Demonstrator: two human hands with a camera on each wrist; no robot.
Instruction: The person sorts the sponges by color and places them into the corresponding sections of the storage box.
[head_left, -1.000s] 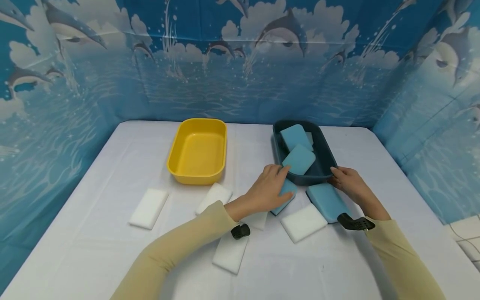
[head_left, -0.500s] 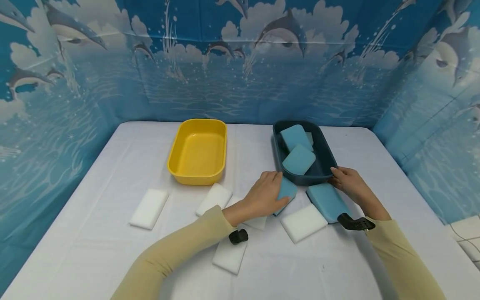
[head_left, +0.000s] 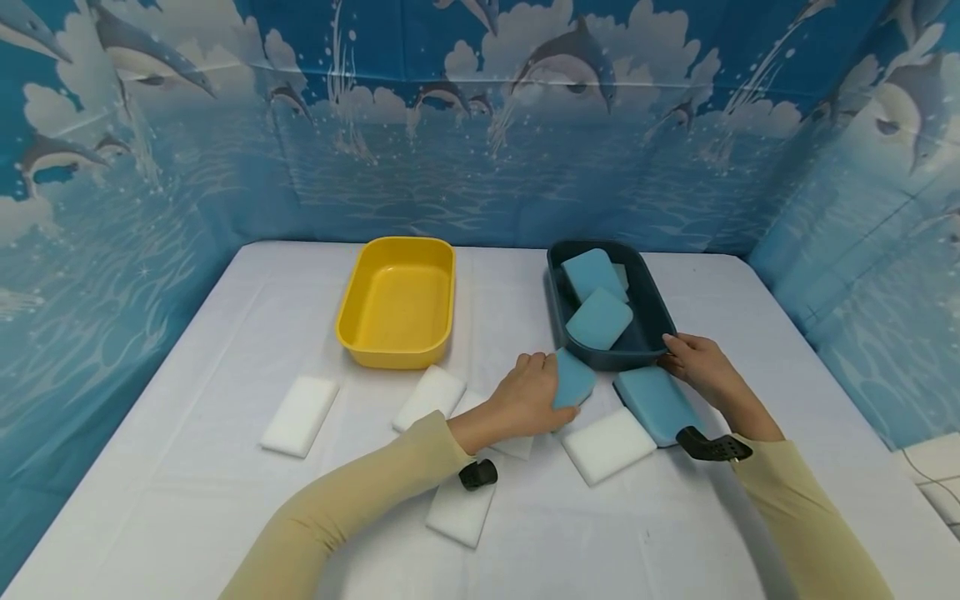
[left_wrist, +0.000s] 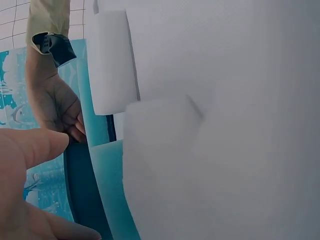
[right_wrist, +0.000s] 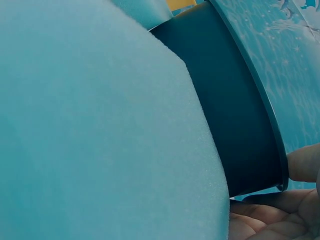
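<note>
In the head view my left hand (head_left: 525, 395) reaches over a blue sponge (head_left: 573, 380) lying before the dark basin. Its thumb and fingers spread across the sponge's left side. From the left wrist view, the thumb (left_wrist: 47, 146) and a finger stand wide apart, and I see no firm grip on the sponge. My right hand (head_left: 693, 367) holds the near right corner of the dark teal basin (head_left: 651, 325), thumb at the rim and fingers beneath. Inside the basin are a blue sponge (head_left: 594, 273), another blue sponge (head_left: 599, 320) and a partly hidden piece.
A yellow basin (head_left: 395, 358) stands to the left. White sponges lie about, among them one white sponge (head_left: 299, 417) at left and another white sponge (head_left: 608, 446) near the right arm. A blue sponge (head_left: 657, 405) lies before the dark basin. A dolphin-print curtain (head_left: 480, 192) encloses the table.
My left hand has drawn back from the basin's near rim and moved slightly left, onto the blue sponge below it. The right hand keeps its hold on the basin.
</note>
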